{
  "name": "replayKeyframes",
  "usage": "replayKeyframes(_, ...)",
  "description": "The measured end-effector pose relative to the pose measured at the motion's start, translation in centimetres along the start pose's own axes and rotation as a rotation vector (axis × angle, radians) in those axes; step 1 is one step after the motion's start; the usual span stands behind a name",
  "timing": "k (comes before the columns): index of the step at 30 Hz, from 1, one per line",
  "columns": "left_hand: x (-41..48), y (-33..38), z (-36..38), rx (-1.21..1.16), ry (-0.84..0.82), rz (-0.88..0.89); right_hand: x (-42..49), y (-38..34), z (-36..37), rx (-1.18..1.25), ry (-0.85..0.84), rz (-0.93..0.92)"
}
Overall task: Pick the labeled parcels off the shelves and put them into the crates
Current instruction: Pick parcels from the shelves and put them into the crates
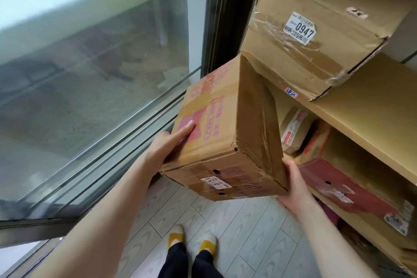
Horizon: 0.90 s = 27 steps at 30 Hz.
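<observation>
I hold a brown cardboard parcel (228, 133) with pink print and a small white number label between both hands, tilted, in front of the shelves. My left hand (168, 145) presses flat against its left face, fingers straight. My right hand (295, 185) supports its lower right corner from below, with the fingers hidden under the box. On the upper shelf board (365, 115) sits a larger taped parcel (320, 29) labelled 0947, touching the held box's top corner.
Under the shelf board lie a red-topped box (347, 194) and smaller taped parcels (295, 131). A glass sliding door (94, 74) with metal tracks fills the left. My feet in yellow-toed slippers (191, 239) stand on the grey wood-look floor (248, 232). No crate is in view.
</observation>
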<state>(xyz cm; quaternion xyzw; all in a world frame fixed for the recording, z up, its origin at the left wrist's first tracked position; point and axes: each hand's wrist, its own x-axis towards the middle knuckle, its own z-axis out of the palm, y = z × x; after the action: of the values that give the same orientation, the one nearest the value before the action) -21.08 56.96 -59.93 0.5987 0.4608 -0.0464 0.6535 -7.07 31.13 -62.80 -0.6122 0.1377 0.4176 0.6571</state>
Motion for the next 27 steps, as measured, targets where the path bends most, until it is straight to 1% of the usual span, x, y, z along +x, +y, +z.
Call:
replayKeyframes(3, -1.6, 0.2, 0.0, -0.034, 0.103, 0.082, 0.2, -1.2, 1.1, -0.219, 0.100, -0.099)
replayKeyframes(6, -3.1, 0.2, -0.4, -0.057, 0.135, 0.087, -0.4, -2.3, 3.1, -0.384, 0.124, -0.265)
replayKeyframes(7, -3.6, 0.3, -0.4, -0.056, 0.149, 0.105, -0.8, -2.7, 4.0, -0.416, 0.111, -0.291)
replayKeyframes(8, -3.9, 0.4, -0.4, -0.053, 0.171, 0.132, -1.1, -3.2, 5.0, -0.411, 0.062, -0.272)
replayKeyframes(11, -4.5, 1.1, 0.0, 0.002, 0.269, 0.219, -2.1, -4.8, 7.2, -0.350, -0.108, -0.101)
replayKeyframes(13, -4.8, 1.6, -0.3, 0.021, 0.303, 0.241, -2.5, -5.7, 8.1, -0.397, -0.199, -0.074)
replayKeyframes(15, -4.6, 1.8, -0.9, 0.045, 0.328, 0.259, -2.7, -6.6, 8.3, -0.385, -0.244, -0.044)
replayKeyframes(16, -4.6, 1.8, -1.3, 0.032, 0.337, 0.270, -2.8, -6.9, 8.2, -0.349, -0.247, -0.032)
replayKeyframes(17, -4.6, 1.9, -1.6, -0.044, 0.332, 0.280, -2.8, -7.0, 8.0, -0.312, -0.239, -0.014)
replayKeyframes(19, -4.8, 2.2, -1.8, -0.268, 0.252, 0.283, -2.8, -7.1, 7.1, -0.255, -0.222, 0.014)
replayKeyframes(20, -5.0, 2.2, -1.7, -0.311, 0.246, 0.303, -2.7, -6.9, 6.7, -0.229, -0.207, 0.012)
replayKeyframes(21, -5.0, 2.1, -1.5, -0.276, 0.293, 0.341, -2.9, -6.6, 6.3, -0.200, -0.194, 0.010)
replayKeyframes(23, -4.9, 2.0, -1.0, -0.103, 0.407, 0.399, -3.1, -5.7, 5.7, -0.111, -0.178, 0.005)
replayKeyframes(24, -4.9, 2.0, -0.8, -0.043, 0.418, 0.375, -3.2, -5.2, 5.3, -0.072, -0.165, 0.004)
replayKeyframes(25, -4.8, 1.9, -0.8, -0.033, 0.377, 0.312, -3.4, -4.7, 5.2, -0.037, -0.153, 0.002)
replayKeyframes(27, -4.8, 2.0, -1.0, -0.091, 0.168, 0.179, -3.4, -3.7, 4.8, 0.027, -0.159, 0.005)
